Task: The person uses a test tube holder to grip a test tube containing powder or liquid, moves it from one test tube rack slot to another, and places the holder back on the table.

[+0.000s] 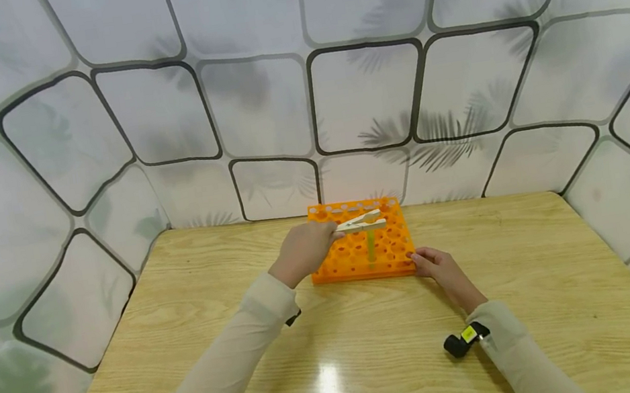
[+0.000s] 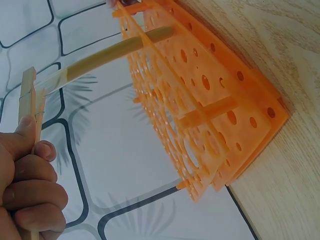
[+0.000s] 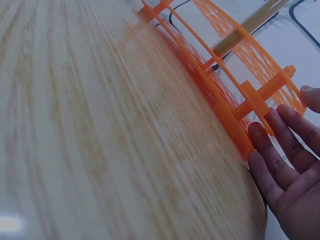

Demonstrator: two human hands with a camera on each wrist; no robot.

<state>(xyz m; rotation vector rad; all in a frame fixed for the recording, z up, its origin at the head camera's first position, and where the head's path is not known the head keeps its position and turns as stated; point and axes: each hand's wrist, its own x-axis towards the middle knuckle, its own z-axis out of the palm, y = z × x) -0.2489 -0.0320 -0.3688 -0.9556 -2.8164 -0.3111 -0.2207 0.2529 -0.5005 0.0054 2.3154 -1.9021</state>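
Observation:
My left hand (image 1: 307, 248) grips the handles of a wooden test tube clamp (image 1: 361, 222) above the orange test tube rack (image 1: 334, 267). In the left wrist view the clamp's jaws are at the clear upper end of a test tube (image 2: 107, 54) of yellowish liquid. The tube stands through the rack's perforated upper plate, its lower end down among the lower plates. My right hand (image 1: 442, 272) holds the rack's near right corner. In the right wrist view its fingers (image 3: 287, 135) lie against the rack's side, with the thumb up at the top plate.
The rack stands on a light wood-grain table (image 1: 223, 359) near its back edge. Behind and at both sides hangs a pale curtain (image 1: 265, 109) patterned with dark outlines and leaves. A black wrist camera (image 1: 459, 341) is strapped at the right wrist.

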